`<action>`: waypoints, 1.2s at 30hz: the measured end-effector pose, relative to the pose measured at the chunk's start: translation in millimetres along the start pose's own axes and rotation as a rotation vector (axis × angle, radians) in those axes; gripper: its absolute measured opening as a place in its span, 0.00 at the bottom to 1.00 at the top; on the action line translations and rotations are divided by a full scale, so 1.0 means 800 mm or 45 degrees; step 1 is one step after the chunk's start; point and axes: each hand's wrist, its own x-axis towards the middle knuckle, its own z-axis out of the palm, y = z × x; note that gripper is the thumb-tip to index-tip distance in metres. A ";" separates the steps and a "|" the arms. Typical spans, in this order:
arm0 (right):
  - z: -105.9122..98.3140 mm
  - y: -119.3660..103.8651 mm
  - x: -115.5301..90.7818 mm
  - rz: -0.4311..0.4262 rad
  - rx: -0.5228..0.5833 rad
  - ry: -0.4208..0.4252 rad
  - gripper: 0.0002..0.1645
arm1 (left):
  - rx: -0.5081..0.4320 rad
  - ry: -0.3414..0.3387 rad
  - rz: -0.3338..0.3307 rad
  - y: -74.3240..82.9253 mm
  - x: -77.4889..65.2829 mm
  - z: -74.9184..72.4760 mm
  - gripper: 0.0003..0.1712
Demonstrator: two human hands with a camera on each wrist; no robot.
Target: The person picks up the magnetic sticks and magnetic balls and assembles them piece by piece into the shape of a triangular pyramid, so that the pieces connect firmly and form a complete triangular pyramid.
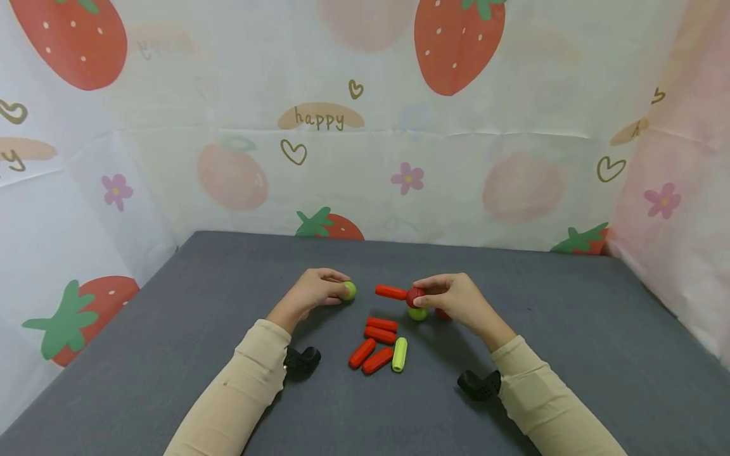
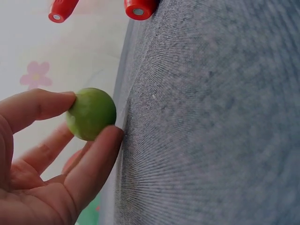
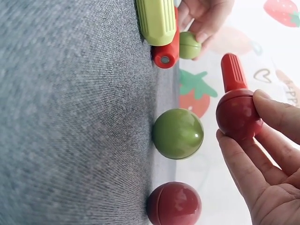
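My left hand (image 1: 319, 291) pinches a small green ball (image 2: 91, 114) between thumb and fingertips, low over the grey tabletop. In my right hand (image 1: 459, 301) a red ball (image 3: 238, 115) is held by thumb and fingers. A red magnetic rod (image 1: 390, 291) sticks out from that ball toward the left hand, its far end free. Under and beside the right hand, a second green ball (image 3: 178, 133) and a second red ball (image 3: 173, 204) rest on the table. Nearer the front lie several red rods (image 1: 379, 334) and one yellow-green rod (image 1: 400, 354).
The grey table (image 1: 171, 380) ends at a hanging cloth (image 1: 376, 177) printed with strawberries, hearts and flowers at the back and sides. Black wrist devices (image 1: 479, 385) sit by both cuffs. Round metal spots (image 2: 138, 11) show on rod ends.
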 end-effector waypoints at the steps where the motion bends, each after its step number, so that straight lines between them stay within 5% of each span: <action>1: 0.000 0.000 0.000 0.001 0.005 0.000 0.25 | -0.009 0.001 0.000 0.000 0.001 0.000 0.22; 21: -0.001 0.003 0.000 -0.031 0.021 -0.014 0.26 | -0.184 -0.014 0.020 0.006 0.001 0.002 0.20; 36: -0.002 0.001 0.000 -0.017 -0.004 0.007 0.25 | -0.255 -0.114 0.055 0.012 -0.003 0.003 0.22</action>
